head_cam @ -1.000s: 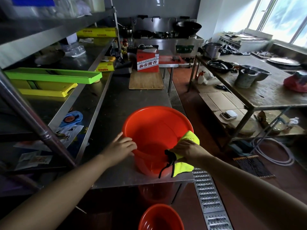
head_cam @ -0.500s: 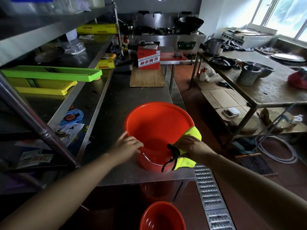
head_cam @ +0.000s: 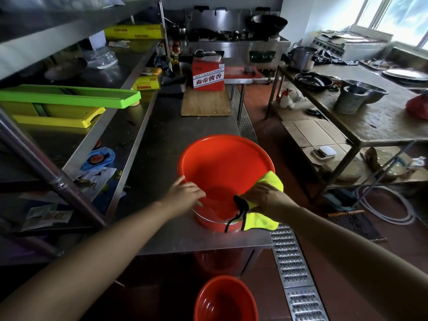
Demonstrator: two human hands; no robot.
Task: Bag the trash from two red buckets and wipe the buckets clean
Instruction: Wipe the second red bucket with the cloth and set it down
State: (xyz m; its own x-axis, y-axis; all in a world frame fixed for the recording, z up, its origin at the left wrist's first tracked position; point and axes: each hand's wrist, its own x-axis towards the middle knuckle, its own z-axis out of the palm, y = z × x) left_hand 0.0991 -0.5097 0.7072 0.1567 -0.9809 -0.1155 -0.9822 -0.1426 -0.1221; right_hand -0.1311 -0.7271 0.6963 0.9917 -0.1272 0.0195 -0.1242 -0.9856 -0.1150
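— Steel counters and shelves surround us; where do we stand?

— At the long stainless steel worktable (head_cam: 166, 140), with the round red plastic bucket (head_cam: 222, 165) right between our hands.

— And our left hand (head_cam: 184, 196)?

— It rests on the near left rim, fingers laid loosely over the edge.

— Our right hand (head_cam: 266, 196)?

— It clutches the bright yellow microfibre cloth (head_cam: 266, 218), pressed to the near right rim, black cords dangling below it.

— The second red plastic bucket (head_cam: 225, 300)?

— On the floor, below both our wrists.
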